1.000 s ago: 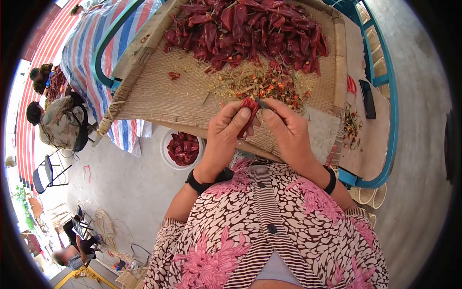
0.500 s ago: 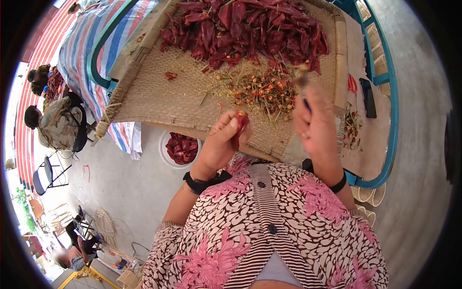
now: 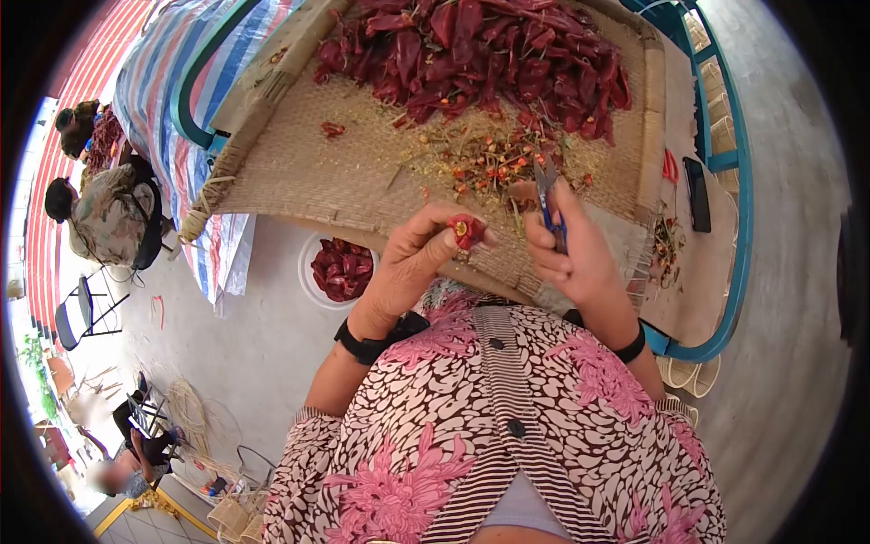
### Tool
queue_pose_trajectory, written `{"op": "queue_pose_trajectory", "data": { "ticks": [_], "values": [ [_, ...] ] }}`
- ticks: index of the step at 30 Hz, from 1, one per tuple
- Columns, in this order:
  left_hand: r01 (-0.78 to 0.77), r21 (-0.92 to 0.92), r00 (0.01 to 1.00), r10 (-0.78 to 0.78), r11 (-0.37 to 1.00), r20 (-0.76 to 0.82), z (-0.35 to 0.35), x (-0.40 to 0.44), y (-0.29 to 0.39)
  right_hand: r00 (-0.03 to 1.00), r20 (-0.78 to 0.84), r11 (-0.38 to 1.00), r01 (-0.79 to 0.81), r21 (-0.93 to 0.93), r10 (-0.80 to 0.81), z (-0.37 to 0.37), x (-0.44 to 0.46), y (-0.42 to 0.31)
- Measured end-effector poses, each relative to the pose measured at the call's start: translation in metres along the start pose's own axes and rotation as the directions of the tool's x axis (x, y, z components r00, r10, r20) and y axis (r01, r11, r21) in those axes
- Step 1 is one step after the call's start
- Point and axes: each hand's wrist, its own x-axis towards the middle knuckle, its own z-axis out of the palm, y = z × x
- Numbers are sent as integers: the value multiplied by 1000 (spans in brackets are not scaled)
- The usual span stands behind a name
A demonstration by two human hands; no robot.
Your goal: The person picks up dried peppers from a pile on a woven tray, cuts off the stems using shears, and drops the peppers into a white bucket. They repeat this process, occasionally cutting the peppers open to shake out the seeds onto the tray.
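Observation:
My left hand [image 3: 399, 272] is closed around a dried red pepper [image 3: 466, 232], its stem end turned up towards me with a pale centre. To the right of it, my right hand [image 3: 580, 258] grips small scissors [image 3: 546, 195] with dark blue handles, the blades pointing up and away. The blades are apart from the pepper. Beyond both hands, a heap of cut stems and pepper tops [image 3: 498, 163] lies on a woven tray [image 3: 326, 195]. A large pile of dried red peppers [image 3: 480, 63] covers the tray's far side.
A white bowl [image 3: 304, 272] of red peppers stands on the floor at left. Right of the tray lie a phone [image 3: 698, 195], a red-handled tool [image 3: 671, 166] and stem scraps [image 3: 668, 245], inside a teal metal frame [image 3: 745, 227]. Several people sit at far left near a striped sheet [image 3: 163, 82].
My right hand has come down and slightly left with the scissors, whose blades now show clearly. My left hand has tilted the pepper so its stem end faces up.

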Motion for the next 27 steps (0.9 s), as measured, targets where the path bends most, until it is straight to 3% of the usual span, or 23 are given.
{"op": "queue_pose_trajectory", "data": {
  "ticks": [1, 2, 4, 6, 8, 11, 14, 17, 18, 19, 21, 24, 27],
  "values": [
    [20, -5, 999, -20, 1000, -24, 1, -1, 1, 992, -16, 941, 110, -321, -122, 18, -8, -6],
    [39, -11, 998, -40, 999, -48, 2, -1, 3, 970, 9, 769, 197, -608, -241, 30, -12, -9],
    [41, -25, 997, -43, 999, -70, 3, -2, 4, 831, 247, 449, 490, -747, -498, 28, -7, 3],
    [2, -42, 998, -5, 999, -63, 2, -1, 3, 729, 386, 220, 585, -781, -566, 31, -8, 5],
    [13, -36, 995, -17, 999, -101, 5, 0, 6, 744, 394, 170, 555, -814, -540, 41, -18, -4],
    [11, 13, 995, -9, 1000, -104, 3, -2, 5, 843, 304, 111, 389, -915, -444, 50, -27, -13],
    [53, 10, 987, -51, 999, -155, -2, -11, 13, 822, 238, 160, 366, -917, -516, 47, -25, -6],
    [91, -8, 972, -91, 996, -216, -26, -41, 34, 728, 198, 134, 371, -919, -656, 28, -19, 1],
    [65, -52, 969, -76, 997, -235, -40, -57, 39, 758, 154, 181, 339, -923, -634, 26, -19, 1],
    [76, 31, 971, -67, 997, -229, -62, -74, 41, 787, 110, 227, 305, -925, -607, 26, -22, 0],
    [273, 139, 886, -193, 952, -421, -96, -108, 42, 830, 72, 275, 263, -925, -553, 27, -24, 1],
    [458, 295, 734, -170, 838, -658, -143, -143, 11, 855, 92, 284, 269, -920, -510, 27, -20, 5],
    [483, 322, 648, -85, 814, -756, -200, -178, -53, 856, 112, 278, 284, -918, -505, 27, -15, 7]
  ]
}}
